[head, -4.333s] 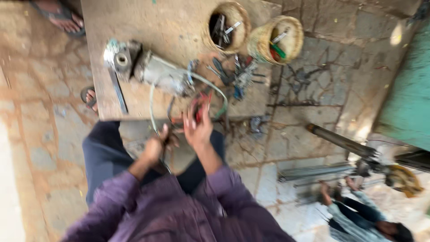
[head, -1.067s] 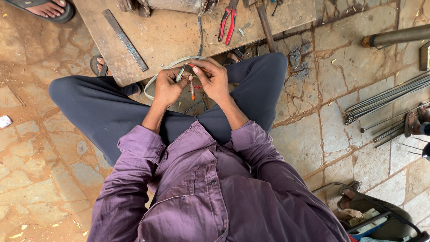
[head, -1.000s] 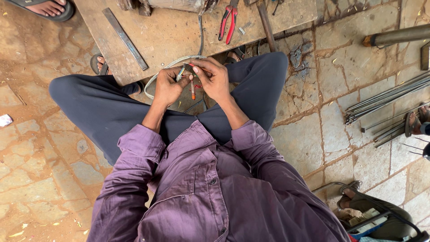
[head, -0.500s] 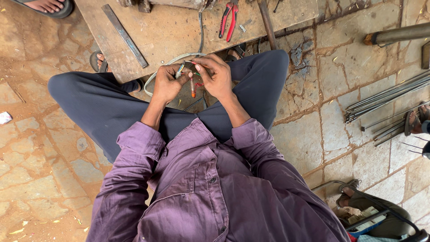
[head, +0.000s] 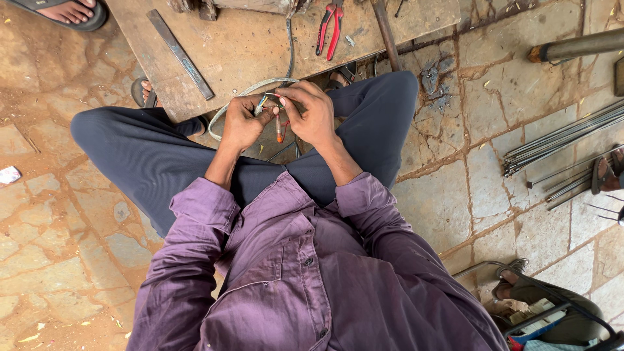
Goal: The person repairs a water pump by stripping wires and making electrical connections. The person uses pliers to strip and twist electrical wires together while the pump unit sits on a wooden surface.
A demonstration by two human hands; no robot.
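A pale grey cable (head: 242,97) is being held between both hands above the lap of a seated person in a purple shirt (head: 292,273). It is looping out from the edge of a low wooden board (head: 260,45), and at its end thin coloured wires (head: 268,99) are being shown, among them a red one and a bluish one. The left hand (head: 240,123) is being kept closed around the cable just behind its stripped end. The right hand (head: 312,114) is being curled with its fingertips pinched on the wires, and a small screwdriver (head: 279,130) with an orange tip is being held hanging below it. Red-handled pliers (head: 330,26) and a flat metal bar (head: 180,53) are lying on the board. Compared with half a second ago, both hands and the cable are being seen almost unchanged in grip and position.
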